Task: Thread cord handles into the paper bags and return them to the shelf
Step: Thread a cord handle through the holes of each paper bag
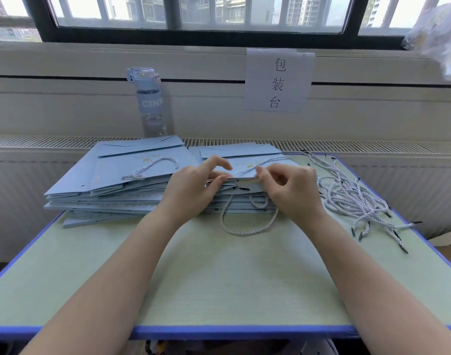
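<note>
- Desk (219,278): pale green top with a blue rim, pushed up to a wall under a window (193,11).
- Two piles of flat blue paper bags sit side by side at the far middle of the desk: left pile (104,198) and right pile (242,197).
- The uppermost bag of the left pile has a white twisted handle (137,176) lying across its face.
- Top bag (245,152) of the right pile is the one being worked on, both hands at its near edge.
- Left grip (193,185): thumb and forefinger pinch the near edge of the top bag, other fingers raised.
- Right grip (291,188): thumb and forefinger pinch a cord (247,169) right at that edge; the cord lies across the bag face toward the far right.
- Cord loop (245,233) hangs from the near side of the right pile and rests on the desk between the wrists.
- Loose cords (352,198), white with black tips, lie in a tangle on the right of the desk, near the right pile.
- Water bottle (148,103) stands on the far ledge behind the left pile.
- Paper sign (278,80) with printed characters is stuck on the wall, far right of the bottle.
</note>
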A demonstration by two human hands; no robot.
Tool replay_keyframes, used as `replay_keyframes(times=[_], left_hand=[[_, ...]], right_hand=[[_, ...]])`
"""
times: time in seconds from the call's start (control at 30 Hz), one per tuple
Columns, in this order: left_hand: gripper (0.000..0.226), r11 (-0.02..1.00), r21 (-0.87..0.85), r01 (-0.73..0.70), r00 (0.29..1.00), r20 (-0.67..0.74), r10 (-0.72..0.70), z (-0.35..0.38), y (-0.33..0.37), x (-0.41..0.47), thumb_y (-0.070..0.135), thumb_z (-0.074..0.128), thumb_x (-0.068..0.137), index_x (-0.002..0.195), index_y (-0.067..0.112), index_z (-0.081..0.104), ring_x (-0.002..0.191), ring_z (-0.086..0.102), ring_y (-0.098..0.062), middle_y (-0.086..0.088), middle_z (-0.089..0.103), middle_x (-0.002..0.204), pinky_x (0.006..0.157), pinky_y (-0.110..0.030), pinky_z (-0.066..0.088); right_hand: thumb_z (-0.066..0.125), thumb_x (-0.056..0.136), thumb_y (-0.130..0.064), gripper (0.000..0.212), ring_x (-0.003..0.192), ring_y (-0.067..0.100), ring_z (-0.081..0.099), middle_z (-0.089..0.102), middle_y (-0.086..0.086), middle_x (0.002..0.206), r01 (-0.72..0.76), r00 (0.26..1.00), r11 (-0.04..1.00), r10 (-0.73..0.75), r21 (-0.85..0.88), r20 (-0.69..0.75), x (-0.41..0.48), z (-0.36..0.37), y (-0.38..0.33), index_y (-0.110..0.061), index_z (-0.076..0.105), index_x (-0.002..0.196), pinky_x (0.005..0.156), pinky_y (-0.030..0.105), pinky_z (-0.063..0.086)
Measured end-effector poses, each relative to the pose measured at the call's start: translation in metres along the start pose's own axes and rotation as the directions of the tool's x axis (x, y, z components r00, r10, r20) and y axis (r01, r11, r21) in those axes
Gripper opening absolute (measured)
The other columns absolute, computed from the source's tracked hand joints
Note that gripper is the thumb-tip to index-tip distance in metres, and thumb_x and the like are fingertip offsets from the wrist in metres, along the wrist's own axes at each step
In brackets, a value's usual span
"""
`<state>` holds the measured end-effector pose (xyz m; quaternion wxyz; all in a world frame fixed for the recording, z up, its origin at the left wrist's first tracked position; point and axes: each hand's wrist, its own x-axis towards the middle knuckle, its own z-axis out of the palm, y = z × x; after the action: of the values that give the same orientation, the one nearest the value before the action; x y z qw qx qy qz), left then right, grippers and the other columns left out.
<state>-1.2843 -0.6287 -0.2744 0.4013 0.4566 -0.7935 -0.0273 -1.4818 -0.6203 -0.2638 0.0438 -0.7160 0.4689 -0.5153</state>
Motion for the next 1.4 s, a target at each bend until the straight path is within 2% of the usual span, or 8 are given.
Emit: replay_keyframes(times=[0.1,0.23,0.33,0.63,0.87,1.1,1.2,1.4], left_hand=[[0.009,0.999,-0.004,-0.049,0.997,0.057,0.049,0.000,0.003,0.000,0.036,0.048,0.089,0.096,0.037,0.043,0.067,0.067,-0.008,0.020,0.071,0.091,0.062,-0.032,0.051],[0.008,0.971,0.117,-0.207,0.972,0.134,0.191,0.000,0.006,-0.001,0.041,0.042,0.089,0.092,0.035,0.038,0.043,0.041,-0.004,0.019,0.072,0.085,0.048,-0.022,0.029],[0.009,0.968,0.124,-0.218,0.966,0.171,0.195,-0.001,0.006,-0.001,0.042,0.043,0.089,0.091,0.035,0.037,0.043,0.043,-0.001,0.016,0.073,0.085,0.048,-0.020,0.025],[0.019,0.998,-0.065,-0.021,0.991,0.130,0.030,-0.006,0.003,0.000,0.022,0.060,0.092,0.087,0.030,0.043,0.084,0.068,-0.002,0.023,0.071,0.090,0.073,-0.039,0.053],[0.023,0.997,-0.080,-0.011,0.997,0.078,0.017,-0.008,-0.001,0.000,0.020,0.058,0.093,0.085,0.036,0.044,0.081,0.069,-0.011,0.028,0.068,0.093,0.069,-0.044,0.053],[0.018,0.996,-0.047,-0.081,0.996,-0.049,0.079,-0.007,-0.001,0.002,0.020,0.057,0.093,0.086,0.031,0.044,0.045,0.052,-0.006,0.026,0.068,0.090,0.046,-0.024,0.036],[0.011,0.994,0.055,-0.091,0.985,-0.145,0.098,-0.008,-0.005,0.003,0.023,0.051,0.091,0.089,0.031,0.043,0.057,0.062,-0.005,0.018,0.071,0.090,0.047,-0.024,0.040],[0.013,0.992,0.122,-0.029,0.961,-0.268,0.061,-0.019,-0.025,0.005,0.015,0.050,0.093,0.094,0.027,0.046,0.074,0.068,-0.027,0.013,0.069,0.087,0.060,-0.043,0.054]], right_hand=[[0.049,0.087,-0.024,0.026,0.065,0.007,0.053,0.064,-0.004,0.070,0.103,0.992,0.991,-0.109,-0.084,-0.065,0.002,-0.002,0.000,-0.014,0.073,0.089,0.058,0.010,0.035],[0.038,0.083,0.005,0.062,0.123,0.017,0.036,0.048,-0.013,0.138,0.165,0.861,0.963,-0.033,-0.216,0.508,0.003,-0.002,0.006,-0.030,0.051,0.132,0.100,0.033,0.034],[0.032,0.086,0.009,0.064,0.124,0.017,0.031,0.051,-0.012,0.131,0.136,0.766,0.974,0.013,-0.183,0.642,0.004,-0.001,0.008,-0.030,0.050,0.133,0.105,0.034,0.026],[0.062,0.088,-0.023,0.005,0.079,0.018,0.046,0.051,-0.001,0.072,-0.028,0.855,0.993,0.085,-0.117,0.512,0.009,-0.023,0.017,-0.024,0.064,0.084,0.071,0.031,0.034],[0.059,0.091,-0.020,0.012,0.061,-0.004,0.047,0.054,-0.009,0.074,-0.153,0.887,0.988,0.144,-0.015,0.438,0.013,-0.024,0.023,-0.022,0.053,0.080,0.059,0.010,0.034],[0.066,0.085,-0.015,0.004,0.070,0.009,0.046,0.053,-0.016,0.068,-0.061,0.996,0.992,0.068,-0.115,0.058,0.014,-0.022,0.026,-0.015,0.064,0.082,0.064,0.007,0.033],[0.067,0.085,-0.013,0.007,0.079,0.016,0.052,0.066,-0.004,0.077,0.001,1.000,0.986,0.001,-0.165,0.008,0.014,-0.021,0.031,-0.008,0.072,0.087,0.076,0.020,0.040],[0.066,0.085,-0.012,0.015,0.078,0.010,0.055,0.072,0.008,0.091,-0.151,0.986,0.985,0.143,-0.085,-0.089,0.017,-0.027,0.035,-0.006,0.074,0.096,0.070,0.012,0.035]])
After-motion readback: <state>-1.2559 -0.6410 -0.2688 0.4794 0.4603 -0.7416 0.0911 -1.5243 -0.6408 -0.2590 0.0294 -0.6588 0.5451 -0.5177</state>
